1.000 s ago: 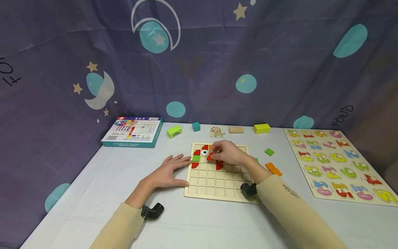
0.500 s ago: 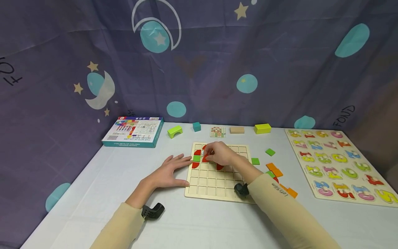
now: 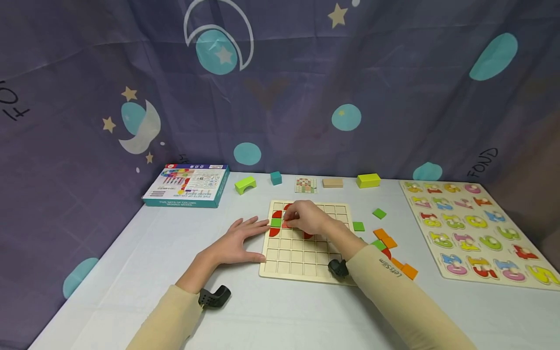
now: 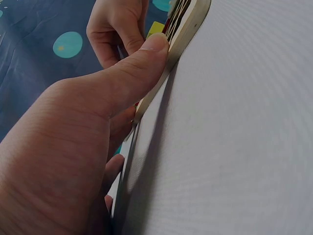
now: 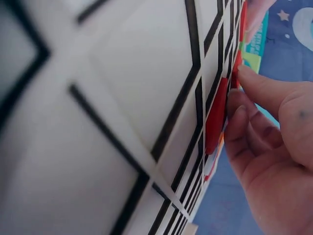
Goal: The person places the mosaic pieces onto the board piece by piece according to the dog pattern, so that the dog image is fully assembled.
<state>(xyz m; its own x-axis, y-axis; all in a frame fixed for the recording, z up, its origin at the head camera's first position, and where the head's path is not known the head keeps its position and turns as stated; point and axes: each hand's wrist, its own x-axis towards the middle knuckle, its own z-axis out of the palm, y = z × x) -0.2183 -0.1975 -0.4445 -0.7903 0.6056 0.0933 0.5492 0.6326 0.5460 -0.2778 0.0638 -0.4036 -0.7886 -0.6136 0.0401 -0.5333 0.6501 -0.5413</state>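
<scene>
Under the right hand, at 12 o'clock on the grid board, lay most of a red tile, only a sliver showing; exact cell impossible to read from the head view. From the right wrist, saw fingers curled together, tips touching the red tile's edge against the black-lined grid; could not tell whether pinched or merely pressed. Hidden too: part of the red pieces around the green tile at the board's 11 o'clock. At 9 o'clock of the board rested the left hand, fingers straight and slightly apart, flat on the surface; from the left wrist, thumb touched the board's rim, the rest cut off. Scattered at 3 o'clock: loose green and orange tiles, some covered by the sleeve. Farther at 3 o'clock lay a number puzzle, clipped at the frame edge. Along 12 o'clock stood small blocks and a pattern card, print too small to read; at 10 o'clock, a blue box.
</scene>
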